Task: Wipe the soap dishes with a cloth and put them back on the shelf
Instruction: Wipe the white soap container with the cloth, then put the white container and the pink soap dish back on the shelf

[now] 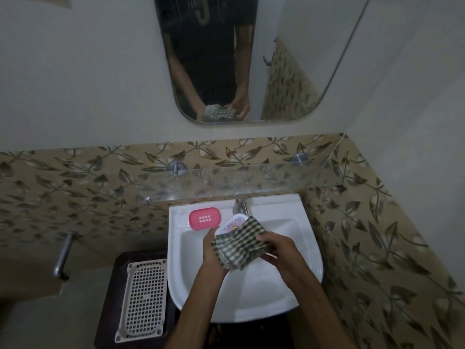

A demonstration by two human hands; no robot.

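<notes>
Holding white soap dish over sink, my left hand gripping it from below, right hand pinching checked cloth draped across it. Pink soap dish parked on sink rim, back left. Glass shelf above tap.

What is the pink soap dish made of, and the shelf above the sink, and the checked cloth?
The pink soap dish looks like smooth moulded plastic: even colour, rounded corners, small drain holes. The shelf seems to be clear glass or acrylic, since the leafy tiles show through it; which one, I cannot tell. The checked cloth looks like soft woven fabric, probably cotton: it folds and drapes.
</notes>
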